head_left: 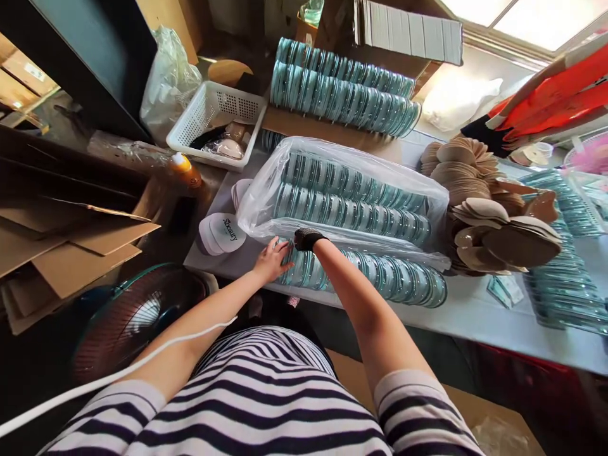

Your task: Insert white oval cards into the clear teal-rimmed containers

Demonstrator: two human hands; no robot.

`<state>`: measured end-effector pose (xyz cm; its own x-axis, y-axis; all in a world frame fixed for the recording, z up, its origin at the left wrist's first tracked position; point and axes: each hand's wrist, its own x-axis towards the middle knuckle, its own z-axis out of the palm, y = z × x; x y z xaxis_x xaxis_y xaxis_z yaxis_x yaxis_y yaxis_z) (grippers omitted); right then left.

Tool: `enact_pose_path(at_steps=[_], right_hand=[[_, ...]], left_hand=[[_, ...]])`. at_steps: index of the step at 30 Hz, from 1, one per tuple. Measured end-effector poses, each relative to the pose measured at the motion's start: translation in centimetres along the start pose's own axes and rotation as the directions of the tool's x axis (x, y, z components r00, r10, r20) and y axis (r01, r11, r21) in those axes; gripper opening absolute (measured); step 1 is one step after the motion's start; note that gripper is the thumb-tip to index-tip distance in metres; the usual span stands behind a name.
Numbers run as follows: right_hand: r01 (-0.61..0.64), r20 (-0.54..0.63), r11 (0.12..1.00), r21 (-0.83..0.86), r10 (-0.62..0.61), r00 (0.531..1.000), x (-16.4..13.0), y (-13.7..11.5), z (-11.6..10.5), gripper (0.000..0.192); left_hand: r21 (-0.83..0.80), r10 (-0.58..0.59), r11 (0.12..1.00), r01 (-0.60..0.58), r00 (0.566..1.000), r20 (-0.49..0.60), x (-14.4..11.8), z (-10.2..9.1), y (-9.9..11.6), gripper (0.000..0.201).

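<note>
Two hands meet a row of teal-rimmed round tins at the table's near edge, running toward 4 o'clock: left hand spread flat against its 9 o'clock end, right hand in a black wristband, grip hidden under a clear plastic bag.

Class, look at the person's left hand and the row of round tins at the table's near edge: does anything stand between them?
Nothing visible does. The left hand already rests against the end of the row of tins. The right hand reaches under the plastic bag that lies over the rows behind.
</note>
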<state>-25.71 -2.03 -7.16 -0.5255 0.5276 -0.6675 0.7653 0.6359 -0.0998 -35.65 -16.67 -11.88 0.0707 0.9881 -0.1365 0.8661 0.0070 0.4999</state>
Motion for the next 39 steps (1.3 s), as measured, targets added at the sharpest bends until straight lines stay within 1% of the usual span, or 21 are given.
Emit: enact_pose_path(at_steps=[2,4,7,8,10,13,15,17,19,20,22,23,25,27,29,31,32,34,36,37,39], right_hand=[[0.008,-0.03,1.0,0.006,-0.007,1.0,-0.4,0.2,0.3,0.027],[0.012,-0.083,1.0,0.026,-0.009,0.996,-1.3,0.4,0.8,0.024],[0.023,-0.171,0.997,0.073,-0.01,0.985,-3.8,0.3,2.4,0.025],[0.032,-0.192,0.996,0.089,-0.015,0.981,-4.8,0.2,3.3,0.027],[0.051,-0.214,0.992,0.115,-0.025,0.976,-7.1,-0.5,5.9,0.028],[0.049,-0.207,0.989,0.138,-0.02,0.978,-9.7,-2.3,10.8,0.029],[0.032,-0.19,0.988,0.149,-0.003,0.982,-10.5,-3.6,13.9,0.031],[0.018,-0.17,0.987,0.159,0.01,0.985,-10.6,-4.6,16.4,0.033],[0.005,-0.148,0.985,0.171,0.02,0.989,-10.6,-5.1,17.9,0.034],[0.0,-0.142,0.984,0.178,0.026,0.99,-10.6,-5.0,18.2,0.034],[-0.004,-0.149,0.982,0.191,0.033,0.988,-11.0,-4.0,17.8,0.032],[-0.011,-0.175,0.98,0.199,0.047,0.983,-11.2,-3.1,17.0,0.033],[-0.081,-0.252,0.973,0.214,0.135,0.958,-11.3,-0.5,14.3,0.037],[-0.192,-0.29,0.959,0.209,0.248,0.924,-10.5,2.3,10.6,0.04],[-0.234,-0.243,0.957,0.171,0.271,0.931,-8.7,4.6,6.8,0.041],[-0.19,-0.164,0.972,0.14,0.212,0.963,-6.2,5.8,3.8,0.04],[-0.16,-0.128,0.978,0.133,0.177,0.976,-5.0,6.0,2.7,0.037],[-0.103,-0.062,0.988,0.118,0.11,0.992,-3.1,5.9,1.4,0.029],[-0.062,-0.036,0.992,0.11,0.066,0.997,-2.3,5.6,1.0,0.024],[-0.049,-0.041,0.993,0.108,0.054,0.998,-2.5,5.6,1.1,0.022],[-0.03,-0.079,0.993,0.114,0.039,0.996,-3.8,5.5,2.1,0.022]], left_hand=[[-0.011,-0.014,1.0,0.014,1.0,0.025,0.0,-0.2,0.0,0.055],[-0.026,-0.019,0.999,0.02,0.999,0.039,0.0,-0.5,0.1,0.055],[-0.058,-0.026,0.998,0.029,0.998,0.064,0.1,-0.8,0.1,0.055],[-0.07,-0.03,0.997,0.036,0.997,0.074,0.1,-0.9,0.2,0.055],[-0.086,-0.032,0.995,0.04,0.996,0.088,0.2,-1.0,0.3,0.055],[-0.079,-0.027,0.996,0.034,0.996,0.088,0.2,-1.0,0.5,0.054],[-0.072,-0.037,0.996,0.044,0.995,0.096,0.2,-1.0,0.5,0.054],[-0.075,-0.05,0.995,0.058,0.993,0.107,0.2,-1.1,0.5,0.055],[-0.073,-0.057,0.995,0.066,0.991,0.12,0.2,-1.2,0.6,0.055],[-0.064,-0.06,0.996,0.068,0.99,0.126,0.2,-1.3,0.6,0.055],[-0.028,-0.051,0.998,0.054,0.991,0.125,0.2,-1.4,1.0,0.055],[-0.009,-0.028,1.0,0.029,0.993,0.112,0.2,-1.4,1.4,0.057],[0.017,0.057,0.998,-0.059,0.995,0.08,0.4,-1.0,2.3,0.061],[0.025,0.144,0.989,-0.146,0.987,0.073,0.8,-0.2,3.3,0.067],[0.029,0.167,0.985,-0.171,0.981,0.097,1.1,0.7,4.0,0.071],[0.031,0.156,0.987,-0.16,0.981,0.117,1.5,1.3,4.4,0.072],[0.028,0.151,0.987,-0.155,0.981,0.121,1.6,1.5,4.4,0.072],[0.02,0.147,0.988,-0.15,0.981,0.123,1.7,1.6,4.4,0.072],[0.016,0.141,0.989,-0.144,0.981,0.13,1.7,1.4,4.3,0.073],[0.014,0.136,0.99,-0.139,0.981,0.135,1.7,1.3,4.3,0.073],[0.006,0.126,0.992,-0.128,0.982,0.143,1.7,1.1,4.4,0.073]])
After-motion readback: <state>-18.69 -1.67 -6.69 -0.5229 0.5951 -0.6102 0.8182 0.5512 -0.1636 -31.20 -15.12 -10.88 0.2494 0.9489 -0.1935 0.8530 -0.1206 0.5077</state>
